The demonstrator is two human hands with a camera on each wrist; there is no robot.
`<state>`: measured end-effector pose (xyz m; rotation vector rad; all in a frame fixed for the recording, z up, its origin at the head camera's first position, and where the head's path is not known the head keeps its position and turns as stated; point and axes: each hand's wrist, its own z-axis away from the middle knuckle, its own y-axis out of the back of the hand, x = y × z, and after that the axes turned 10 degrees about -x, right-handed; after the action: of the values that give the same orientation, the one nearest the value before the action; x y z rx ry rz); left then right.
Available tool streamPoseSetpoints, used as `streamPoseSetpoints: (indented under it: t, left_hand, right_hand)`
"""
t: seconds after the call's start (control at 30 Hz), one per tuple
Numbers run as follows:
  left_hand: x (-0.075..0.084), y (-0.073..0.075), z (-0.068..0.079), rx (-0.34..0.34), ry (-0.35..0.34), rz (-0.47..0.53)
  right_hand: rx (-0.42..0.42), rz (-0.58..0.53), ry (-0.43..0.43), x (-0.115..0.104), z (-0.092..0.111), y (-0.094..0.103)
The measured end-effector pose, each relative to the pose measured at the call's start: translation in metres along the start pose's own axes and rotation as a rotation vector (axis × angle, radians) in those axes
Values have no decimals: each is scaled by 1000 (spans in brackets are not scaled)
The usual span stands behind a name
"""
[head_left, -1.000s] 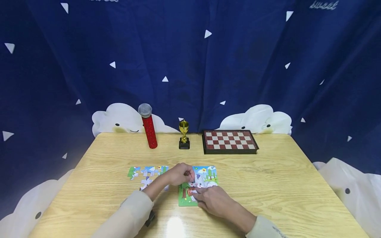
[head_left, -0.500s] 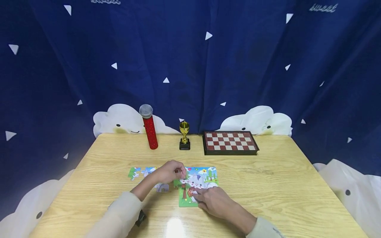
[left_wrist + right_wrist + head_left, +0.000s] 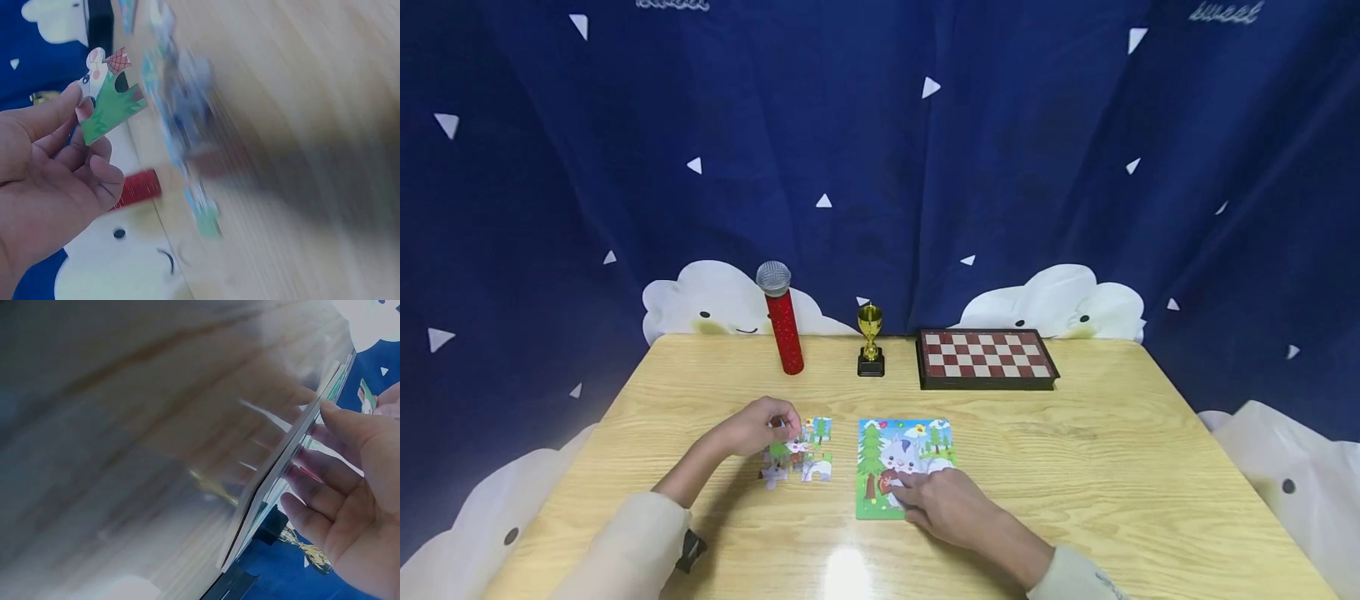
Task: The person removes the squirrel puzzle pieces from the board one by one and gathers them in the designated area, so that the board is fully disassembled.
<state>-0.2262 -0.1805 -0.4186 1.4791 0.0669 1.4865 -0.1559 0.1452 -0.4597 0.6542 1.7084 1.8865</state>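
Observation:
My left hand (image 3: pixel 760 427) pinches a jigsaw piece (image 3: pixel 111 111) between thumb and fingers. The piece is green along its edge, with part of a white animal face and a red checked patch. It is held above several loose jigsaw pieces (image 3: pixel 817 468), which lie on the table left of the puzzle board and are blurred in the left wrist view. On the square puzzle board (image 3: pixel 871 510), a grey-white animal among trees is pictured. My right hand (image 3: pixel 951 504) rests at the board's lower right, index finger extended onto the picture, fingers touching its surface in the right wrist view.
Along the back of the wooden table (image 3: pixel 1075 467) stand a red microphone (image 3: pixel 785 333), a small gold trophy (image 3: pixel 870 337) on a black base and a folded chessboard (image 3: pixel 988 358). A dark blue curtain (image 3: pixel 880 167) hangs behind.
My left hand has moved left from the puzzle board, carrying the jigsaw piece over to the loose pieces. The right hand has stayed on the board.

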Motion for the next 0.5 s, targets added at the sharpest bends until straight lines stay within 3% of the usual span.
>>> streamPoseSetpoints:
  t: [0.17,0.5]
  left_hand:
    - [-17,9,19,13,77,6]
    - [-46,15,45,15,63,16]
  right_hand:
    - [-12,2,0,-1,0,1]
    - [-11,5,-1,0,0,1]
